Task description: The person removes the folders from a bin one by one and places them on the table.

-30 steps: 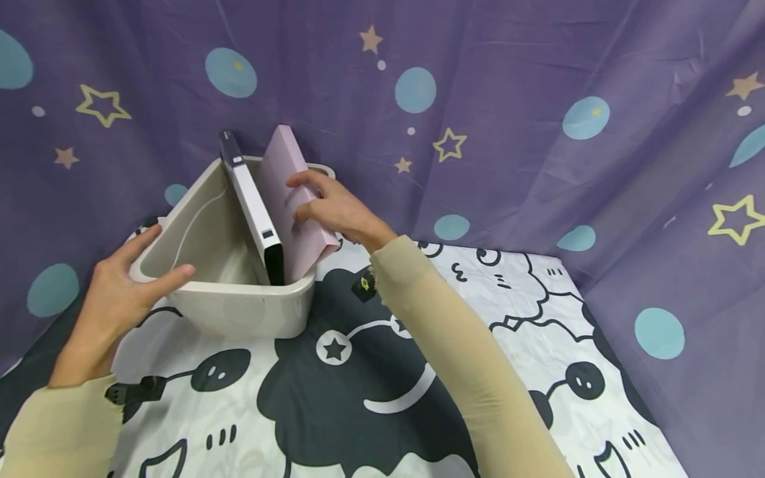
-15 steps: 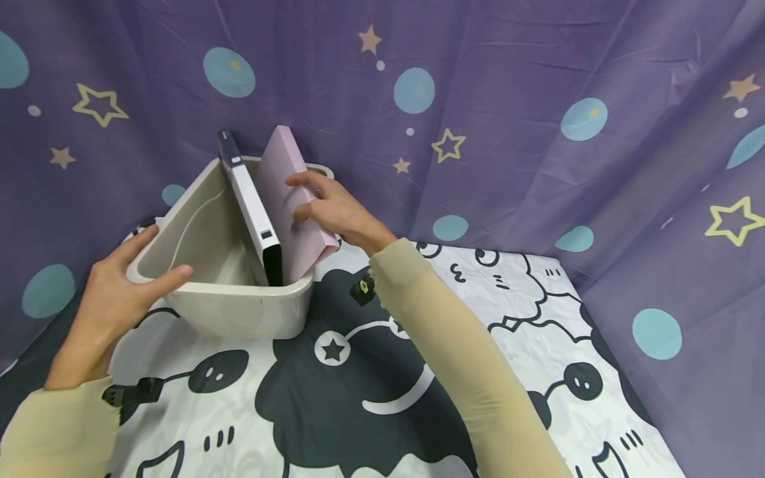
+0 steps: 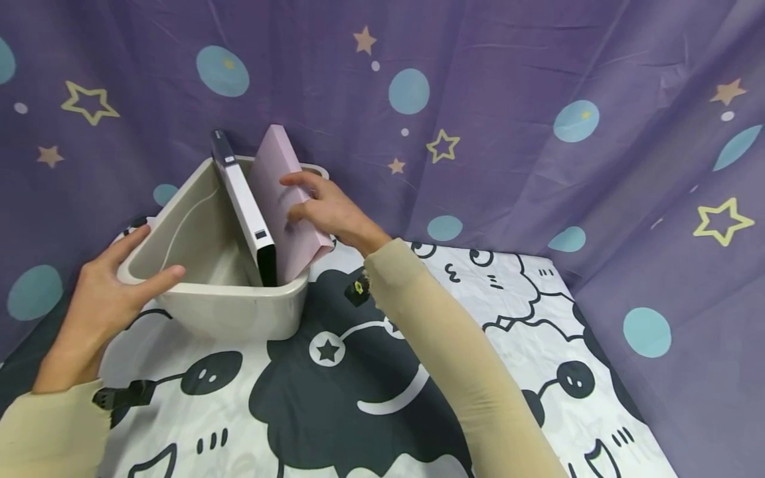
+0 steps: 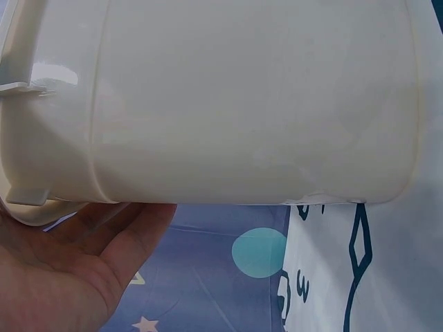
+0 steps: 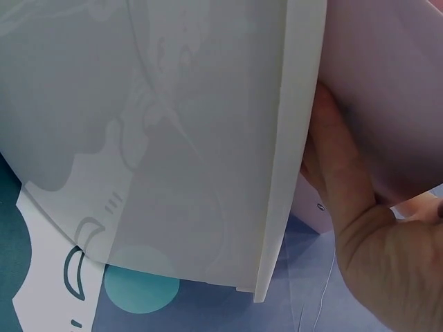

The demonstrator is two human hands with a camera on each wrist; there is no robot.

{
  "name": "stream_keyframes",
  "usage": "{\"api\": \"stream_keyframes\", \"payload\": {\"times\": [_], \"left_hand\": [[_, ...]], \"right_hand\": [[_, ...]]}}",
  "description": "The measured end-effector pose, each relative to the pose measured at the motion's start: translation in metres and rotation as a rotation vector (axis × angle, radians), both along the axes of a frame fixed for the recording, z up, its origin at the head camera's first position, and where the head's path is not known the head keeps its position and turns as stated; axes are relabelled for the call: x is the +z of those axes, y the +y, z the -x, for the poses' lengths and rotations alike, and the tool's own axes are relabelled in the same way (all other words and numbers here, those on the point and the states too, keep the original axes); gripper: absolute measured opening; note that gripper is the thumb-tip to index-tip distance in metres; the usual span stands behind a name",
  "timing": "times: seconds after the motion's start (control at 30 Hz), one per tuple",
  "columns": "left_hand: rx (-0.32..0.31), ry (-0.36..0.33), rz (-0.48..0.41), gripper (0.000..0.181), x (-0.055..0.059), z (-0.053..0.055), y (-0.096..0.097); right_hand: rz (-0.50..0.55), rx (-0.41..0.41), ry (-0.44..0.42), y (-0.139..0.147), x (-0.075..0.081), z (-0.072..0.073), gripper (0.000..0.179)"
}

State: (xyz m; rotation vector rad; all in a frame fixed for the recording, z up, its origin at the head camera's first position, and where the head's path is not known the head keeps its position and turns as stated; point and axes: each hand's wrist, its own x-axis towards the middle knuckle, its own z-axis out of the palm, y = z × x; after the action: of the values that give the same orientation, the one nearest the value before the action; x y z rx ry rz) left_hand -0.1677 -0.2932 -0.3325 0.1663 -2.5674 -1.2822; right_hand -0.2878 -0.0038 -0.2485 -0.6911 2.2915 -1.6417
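Note:
A cream plastic bin stands with its mouth up on the patterned cloth. My left hand holds its near left corner, thumb over the front rim and fingers along the outside. In the left wrist view, those fingers lie against the bin's outer wall. My right hand grips a pink folder by its spine, thumb on the left face. The folder stands tilted inside the bin on the right. Beside it leans a slim white case with black ends. In the right wrist view, the folder is partly hidden behind the bin's rim.
The cloth with black-and-white cartoon faces covers the surface under the bin. A purple curtain with stars and blue spots hangs close behind it and along the right side. Dark camera straps sit at both wrists.
The whole scene has shifted slightly left in the head view. Both hands keep their hold, and the folder and white case stay in the same places in the bin.

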Motion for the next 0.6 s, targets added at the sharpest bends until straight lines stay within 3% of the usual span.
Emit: {"api": "stream_keyframes", "payload": {"times": [0.6], "left_hand": [[-0.009, -0.016, -0.030, 0.087, 0.0004, -0.0017, 0.0000]], "right_hand": [[-0.009, 0.000, 0.009, 0.0014, 0.0017, 0.0007, 0.057]]}}
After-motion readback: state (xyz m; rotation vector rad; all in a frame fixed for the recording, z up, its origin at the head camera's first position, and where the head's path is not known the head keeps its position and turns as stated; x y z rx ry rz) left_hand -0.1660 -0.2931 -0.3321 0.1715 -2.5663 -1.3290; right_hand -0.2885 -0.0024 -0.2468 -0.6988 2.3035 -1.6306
